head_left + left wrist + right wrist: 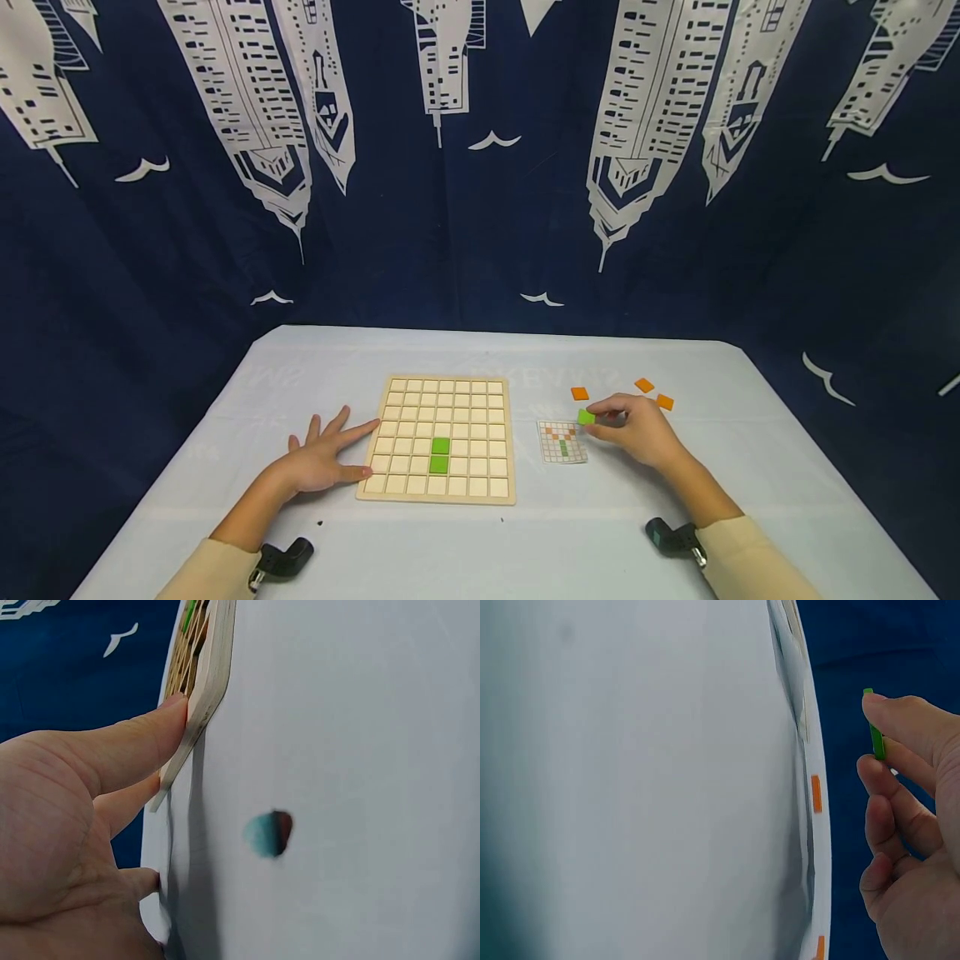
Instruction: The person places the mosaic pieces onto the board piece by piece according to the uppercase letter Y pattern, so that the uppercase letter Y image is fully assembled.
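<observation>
A thin green square tile (877,741) is pinched between thumb and fingers of my right hand (636,429), raised over the table beside a small printed grid card (562,443). The card carries orange and green squares. My left hand (318,458), fingers spread, touches the left edge of a wooden grid board (512,487) with its thumb and index finger. In the left wrist view the thumb (142,746) presses against the board's side. Two green tiles (440,455) sit one above the other in the board's lower middle; its other cells show pale wood.
Orange tiles lie on the white table (450,550) around the right hand: one (580,393) beyond the card, two others (644,385) farther right. A small dark speck (320,523) is near the left wrist. A navy curtain (450,217) with white building prints hangs behind.
</observation>
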Available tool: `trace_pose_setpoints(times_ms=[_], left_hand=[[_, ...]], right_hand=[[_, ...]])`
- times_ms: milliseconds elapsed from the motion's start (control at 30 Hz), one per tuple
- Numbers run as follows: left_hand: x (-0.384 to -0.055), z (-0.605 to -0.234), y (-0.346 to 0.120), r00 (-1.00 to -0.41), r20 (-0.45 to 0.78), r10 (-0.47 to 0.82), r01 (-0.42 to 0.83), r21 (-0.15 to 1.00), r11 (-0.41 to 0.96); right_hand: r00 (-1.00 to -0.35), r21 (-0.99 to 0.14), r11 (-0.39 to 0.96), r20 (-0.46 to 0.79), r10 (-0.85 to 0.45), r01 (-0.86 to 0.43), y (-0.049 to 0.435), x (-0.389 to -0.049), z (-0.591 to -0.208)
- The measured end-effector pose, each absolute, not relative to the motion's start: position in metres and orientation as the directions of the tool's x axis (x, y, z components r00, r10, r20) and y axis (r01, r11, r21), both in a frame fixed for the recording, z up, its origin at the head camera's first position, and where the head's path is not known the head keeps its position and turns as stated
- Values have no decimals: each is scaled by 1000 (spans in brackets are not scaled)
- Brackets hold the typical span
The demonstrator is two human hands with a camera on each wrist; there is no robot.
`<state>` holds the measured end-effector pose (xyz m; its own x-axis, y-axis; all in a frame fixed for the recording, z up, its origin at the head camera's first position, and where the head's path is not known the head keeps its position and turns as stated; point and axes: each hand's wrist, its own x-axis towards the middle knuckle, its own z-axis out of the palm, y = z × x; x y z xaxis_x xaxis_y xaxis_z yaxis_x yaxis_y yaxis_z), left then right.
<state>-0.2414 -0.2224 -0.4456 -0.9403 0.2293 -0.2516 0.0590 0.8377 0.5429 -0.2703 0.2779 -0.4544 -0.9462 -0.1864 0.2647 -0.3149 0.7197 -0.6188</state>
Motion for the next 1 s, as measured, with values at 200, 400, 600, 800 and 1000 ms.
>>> trace_pose_setpoints(times_ms=[200, 400, 600, 800, 1000], left_hand=[[-241, -446, -223, -940, -252, 230, 60, 542, 838], [-241, -445, -223, -940, -250, 233, 65, 538, 841], [-240, -444, -221, -940, -250, 231, 60, 546, 835], [-239, -445, -222, -940, -251, 233, 58, 556, 829], [-240, -446, -223, -939, -249, 237, 64, 551, 832]], right_hand=[[-947, -633, 708, 261, -186, -313, 269, -269, -454], [-945, -655, 682, 253, -208, -326, 263, -269, -457], [-938, -666, 661, 268, -221, -346, 254, -267, -456], [-938, -690, 634, 262, -229, -347, 244, -265, -454], [-948, -721, 617, 214, -233, -315, 232, -265, -452]])
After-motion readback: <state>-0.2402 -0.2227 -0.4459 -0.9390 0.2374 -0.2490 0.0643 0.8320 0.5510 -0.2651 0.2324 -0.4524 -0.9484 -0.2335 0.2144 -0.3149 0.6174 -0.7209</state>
